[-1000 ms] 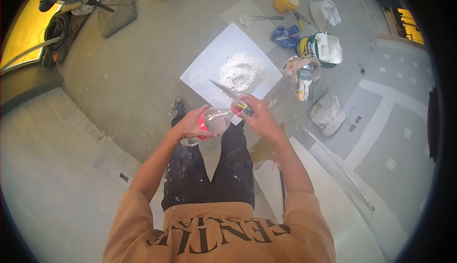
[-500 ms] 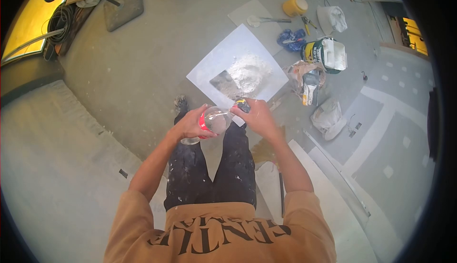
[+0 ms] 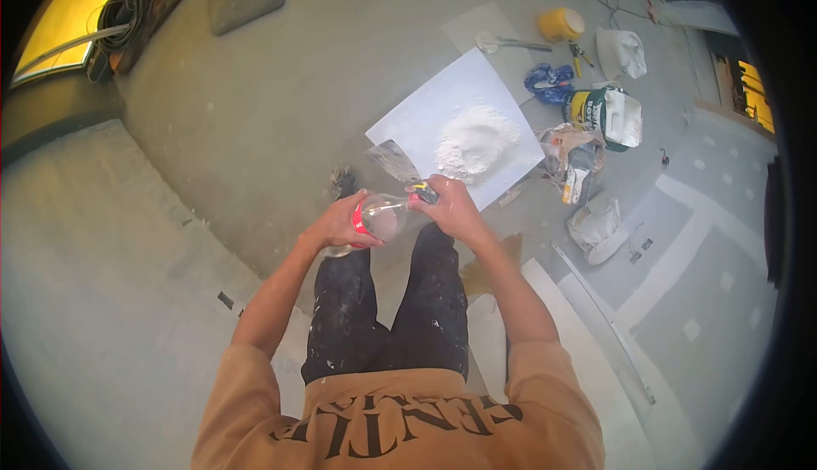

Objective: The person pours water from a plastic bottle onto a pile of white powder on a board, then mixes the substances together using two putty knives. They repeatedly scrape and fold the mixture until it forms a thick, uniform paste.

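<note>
My left hand (image 3: 340, 225) grips a clear plastic bottle (image 3: 380, 216) with a red label, held sideways in front of me. My right hand (image 3: 451, 206) is at the bottle's neck end and also holds a putty knife (image 3: 393, 162), whose wide metal blade points up and away. Beyond my hands a white board (image 3: 417, 113) lies on the concrete floor with a heap of white powder (image 3: 477, 140) on it. My dark, paint-spattered trousers show below the hands.
Right of the board lie a green-and-white bucket (image 3: 601, 113), crumpled bags (image 3: 596, 219), blue gloves (image 3: 549, 80), a yellow tub (image 3: 561, 23) and a trowel (image 3: 502, 43). Cables and a hose (image 3: 115, 19) lie far left. A pale raised slab (image 3: 94, 257) runs along the left.
The view has shifted, so the board and powder now sit further right. The putty knife blade has turned and swung left of the powder; both hands stay on the bottle.
</note>
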The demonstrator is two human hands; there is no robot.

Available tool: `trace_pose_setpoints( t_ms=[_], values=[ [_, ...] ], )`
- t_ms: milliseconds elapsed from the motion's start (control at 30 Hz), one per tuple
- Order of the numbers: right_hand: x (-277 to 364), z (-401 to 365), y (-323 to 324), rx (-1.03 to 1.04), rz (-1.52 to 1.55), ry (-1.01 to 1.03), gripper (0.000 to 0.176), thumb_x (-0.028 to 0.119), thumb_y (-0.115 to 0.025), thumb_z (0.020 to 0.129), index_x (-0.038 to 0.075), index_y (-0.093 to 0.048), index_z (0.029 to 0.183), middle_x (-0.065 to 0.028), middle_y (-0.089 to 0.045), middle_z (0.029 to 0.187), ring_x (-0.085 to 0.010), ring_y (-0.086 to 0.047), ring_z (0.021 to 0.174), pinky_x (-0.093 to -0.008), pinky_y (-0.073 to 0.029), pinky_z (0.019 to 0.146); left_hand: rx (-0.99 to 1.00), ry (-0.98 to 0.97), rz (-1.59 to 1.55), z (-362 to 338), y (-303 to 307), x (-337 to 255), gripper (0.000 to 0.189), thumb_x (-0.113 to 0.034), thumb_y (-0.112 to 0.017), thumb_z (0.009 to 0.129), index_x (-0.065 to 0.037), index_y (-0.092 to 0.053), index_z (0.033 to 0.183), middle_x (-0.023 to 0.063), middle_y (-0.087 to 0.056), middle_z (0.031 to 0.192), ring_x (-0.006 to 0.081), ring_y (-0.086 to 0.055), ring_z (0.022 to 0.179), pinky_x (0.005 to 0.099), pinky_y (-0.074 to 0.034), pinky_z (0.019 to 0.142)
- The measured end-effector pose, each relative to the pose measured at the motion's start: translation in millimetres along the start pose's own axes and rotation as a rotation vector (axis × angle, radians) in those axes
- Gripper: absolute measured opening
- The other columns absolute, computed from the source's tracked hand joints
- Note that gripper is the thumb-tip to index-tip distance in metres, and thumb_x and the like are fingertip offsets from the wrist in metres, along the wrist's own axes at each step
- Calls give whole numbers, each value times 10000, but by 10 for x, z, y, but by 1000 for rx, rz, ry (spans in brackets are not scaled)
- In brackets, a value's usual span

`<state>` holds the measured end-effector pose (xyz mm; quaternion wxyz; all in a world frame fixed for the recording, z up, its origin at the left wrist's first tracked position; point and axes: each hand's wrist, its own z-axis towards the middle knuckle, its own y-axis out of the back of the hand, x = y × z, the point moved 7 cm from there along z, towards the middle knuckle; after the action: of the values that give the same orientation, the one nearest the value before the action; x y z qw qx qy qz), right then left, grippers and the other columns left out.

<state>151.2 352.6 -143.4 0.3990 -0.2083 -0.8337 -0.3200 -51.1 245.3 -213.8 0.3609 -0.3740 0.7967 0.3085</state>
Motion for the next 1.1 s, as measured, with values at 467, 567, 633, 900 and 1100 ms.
trace_pose_setpoints(
  t_ms=[467, 567, 633, 900, 1100],
  values=[
    [-268, 1065, -922, 202, 593, 5, 226, -85, -767, 780, -27, -758, 998, -58, -739, 951, -132, -665, 912, -311, -537, 871, -25, 211, -39, -71, 531, 994, 1067, -477, -962, 608, -45, -479, 1455, 196, -650, 1331, 375, -637, 1233, 453, -498, 1069],
    [-377, 1231, -994, 228, 626, 6, 230, -88, -759, 763, -18, -759, 982, -68, -749, 953, -142, -665, 906, -308, -537, 868, -42, 188, -86, 40, 520, 1234, 1062, -500, -950, 603, -56, -486, 1450, 205, -647, 1335, 389, -629, 1238, 461, -497, 1065],
    [-483, 1315, -959, 176, 611, 19, 234, -71, -773, 757, -12, -762, 983, -66, -747, 947, -143, -664, 903, -310, -536, 862, -58, 155, -148, 104, 557, 1285, 1050, -514, -940, 599, -67, -497, 1439, 210, -650, 1329, 401, -627, 1234, 468, -499, 1056],
    [-1414, 1737, -1018, -510, -123, 60, 335, 71, -861, 730, 1, -723, 1027, -124, -664, 1065, -293, -655, 969, -414, -522, 838, -89, 129, -93, 228, 559, 1598, 1175, -488, -978, 566, -6, -446, 1496, 228, -598, 1416, 375, -607, 1290, 449, -472, 1115],
    [-1346, 1759, -1229, -641, -269, -9, 380, 72, -842, 756, 19, -691, 1100, -138, -579, 1107, -343, -588, 1065, -448, -498, 905, -35, 172, -97, 232, 566, 1380, 1242, -500, -980, 566, 14, -397, 1534, 260, -544, 1473, 387, -525, 1386, 448, -400, 1187]
  ],
)
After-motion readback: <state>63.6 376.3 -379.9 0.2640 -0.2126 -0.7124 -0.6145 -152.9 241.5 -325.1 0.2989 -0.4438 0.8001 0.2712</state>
